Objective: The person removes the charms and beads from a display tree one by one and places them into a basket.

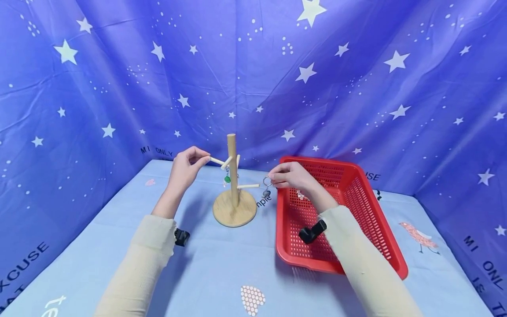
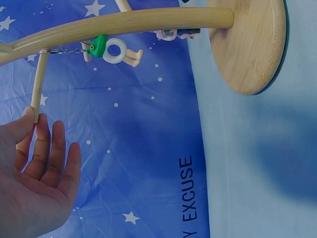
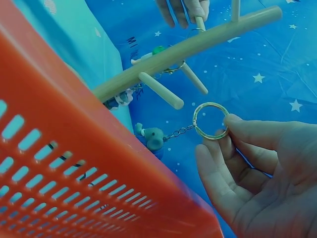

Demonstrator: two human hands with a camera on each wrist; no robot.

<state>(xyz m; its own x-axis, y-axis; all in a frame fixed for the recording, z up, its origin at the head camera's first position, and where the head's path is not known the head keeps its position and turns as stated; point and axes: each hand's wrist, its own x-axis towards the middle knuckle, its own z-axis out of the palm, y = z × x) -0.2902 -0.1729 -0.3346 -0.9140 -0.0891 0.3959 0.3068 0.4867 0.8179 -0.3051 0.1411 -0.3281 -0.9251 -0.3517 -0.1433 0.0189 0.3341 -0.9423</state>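
Note:
A wooden peg stand (image 1: 232, 176) with a round base stands on the table. My left hand (image 1: 188, 166) pinches the tip of its upper left peg (image 2: 39, 84) between thumb and fingers. From that peg, near the post, hangs a keychain with a green figure and a white ring (image 2: 115, 51). My right hand (image 1: 292, 176) pinches the metal ring of another keychain (image 3: 210, 120), whose grey-blue animal charm (image 3: 154, 138) dangles on a short chain. That ring is just off the end of the lower right peg (image 1: 249, 186), apart from it. Another keychain (image 3: 119, 99) hangs behind the post, partly hidden.
A red plastic basket (image 1: 282, 229) stands right of the stand, under my right forearm. Inside it lies a small pale charm (image 1: 301, 195), partly covered by the hand. A blue star-printed curtain (image 1: 237, 79) rises behind the light blue tablecloth (image 1: 214, 273).

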